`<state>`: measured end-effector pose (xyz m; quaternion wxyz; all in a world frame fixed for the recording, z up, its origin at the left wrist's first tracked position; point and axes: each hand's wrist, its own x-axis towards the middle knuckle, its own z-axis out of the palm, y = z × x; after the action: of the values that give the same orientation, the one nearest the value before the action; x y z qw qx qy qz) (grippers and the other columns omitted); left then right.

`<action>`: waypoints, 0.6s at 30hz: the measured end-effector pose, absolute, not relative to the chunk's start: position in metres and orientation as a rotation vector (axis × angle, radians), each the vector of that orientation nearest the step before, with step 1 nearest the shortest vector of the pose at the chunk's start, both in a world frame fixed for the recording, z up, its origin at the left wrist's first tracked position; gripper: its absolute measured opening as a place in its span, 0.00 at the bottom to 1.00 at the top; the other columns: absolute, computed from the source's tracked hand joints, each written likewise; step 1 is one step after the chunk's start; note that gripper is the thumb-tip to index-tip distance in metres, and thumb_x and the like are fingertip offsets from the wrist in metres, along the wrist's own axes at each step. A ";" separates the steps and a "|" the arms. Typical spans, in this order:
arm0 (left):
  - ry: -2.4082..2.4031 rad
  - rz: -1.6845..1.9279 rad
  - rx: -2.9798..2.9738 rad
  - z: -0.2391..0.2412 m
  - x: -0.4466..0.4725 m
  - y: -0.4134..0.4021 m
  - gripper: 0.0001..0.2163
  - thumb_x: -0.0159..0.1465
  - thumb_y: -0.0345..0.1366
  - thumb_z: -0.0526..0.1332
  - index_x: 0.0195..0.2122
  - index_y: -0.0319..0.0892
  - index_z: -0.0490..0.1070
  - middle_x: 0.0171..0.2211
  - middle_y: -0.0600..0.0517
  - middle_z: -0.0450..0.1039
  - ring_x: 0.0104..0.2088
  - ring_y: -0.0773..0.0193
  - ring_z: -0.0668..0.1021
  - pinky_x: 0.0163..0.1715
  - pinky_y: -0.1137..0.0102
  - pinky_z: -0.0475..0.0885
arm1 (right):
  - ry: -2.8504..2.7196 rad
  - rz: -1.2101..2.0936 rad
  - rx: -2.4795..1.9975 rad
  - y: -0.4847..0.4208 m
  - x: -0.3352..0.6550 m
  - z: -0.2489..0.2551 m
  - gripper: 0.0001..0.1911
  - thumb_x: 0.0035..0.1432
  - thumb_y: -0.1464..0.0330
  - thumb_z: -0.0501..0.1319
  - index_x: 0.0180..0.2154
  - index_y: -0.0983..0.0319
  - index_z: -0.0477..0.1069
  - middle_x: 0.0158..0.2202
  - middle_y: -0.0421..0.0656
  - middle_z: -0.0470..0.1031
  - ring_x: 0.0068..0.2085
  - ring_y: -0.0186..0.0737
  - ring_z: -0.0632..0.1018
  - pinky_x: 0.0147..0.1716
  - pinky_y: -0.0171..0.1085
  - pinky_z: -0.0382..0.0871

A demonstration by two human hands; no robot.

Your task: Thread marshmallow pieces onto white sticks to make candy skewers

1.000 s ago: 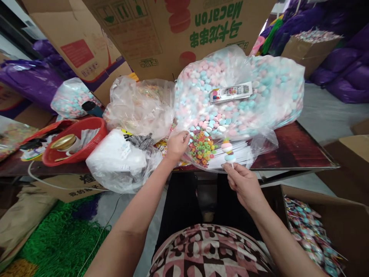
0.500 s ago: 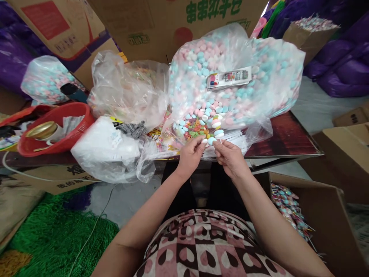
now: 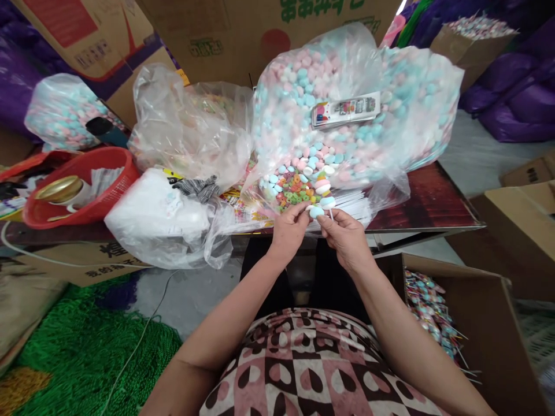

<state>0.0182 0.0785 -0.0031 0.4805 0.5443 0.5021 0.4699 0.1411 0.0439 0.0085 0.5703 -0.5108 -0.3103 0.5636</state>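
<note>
My left hand is closed in a pinch at the edge of a blue-and-white marshmallow. Close beside it, my right hand grips a thin white stick, its fingertips also near that marshmallow. Above the fingers a candy skewer shows pink, white and blue marshmallows stacked with small gummies. Just behind my hands lies a pile of gummy rings, in red, orange and green. Loose marshmallows spill from a large clear bag. White sticks lie in a bundle right of the skewer.
A pack of printed labels rests on the marshmallow bag. To the left are a white plastic bag and a red basket. An open carton with finished-looking skewers stands low on the right. The table ends near my body.
The blue-and-white marshmallow between my fingers has turned to show a broader face, and the white stick now shows beside it. My hands stay almost in place; the view has shifted slightly.
</note>
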 end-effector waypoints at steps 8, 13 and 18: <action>1.167 1.188 1.264 -0.010 0.019 0.079 0.09 0.57 0.35 0.64 0.39 0.43 0.78 0.35 0.52 0.77 0.36 0.66 0.77 0.39 0.70 0.72 | -0.797 1.232 -1.247 0.042 0.140 0.002 0.17 0.46 0.57 0.69 0.31 0.62 0.72 0.17 0.32 0.63 0.17 0.25 0.55 0.16 0.31 0.44; 1.106 1.197 1.148 -0.008 0.022 0.074 0.08 0.55 0.33 0.65 0.37 0.43 0.79 0.35 0.52 0.78 0.37 0.66 0.77 0.41 0.69 0.72 | -0.796 1.195 -1.262 0.044 0.138 0.003 0.13 0.46 0.60 0.68 0.29 0.60 0.68 0.18 0.31 0.61 0.18 0.26 0.54 0.17 0.31 0.46; 0.970 1.165 1.029 0.000 0.020 0.070 0.08 0.56 0.33 0.65 0.36 0.42 0.78 0.32 0.54 0.77 0.32 0.70 0.76 0.37 0.72 0.71 | -0.753 1.207 -1.262 0.045 0.136 0.005 0.13 0.47 0.61 0.67 0.29 0.59 0.65 0.18 0.30 0.61 0.17 0.26 0.53 0.16 0.31 0.45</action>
<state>0.0205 0.0704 0.0002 0.6090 0.4453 0.4199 0.5045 0.1364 0.0453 0.0047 0.5809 -0.5402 -0.3224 0.5165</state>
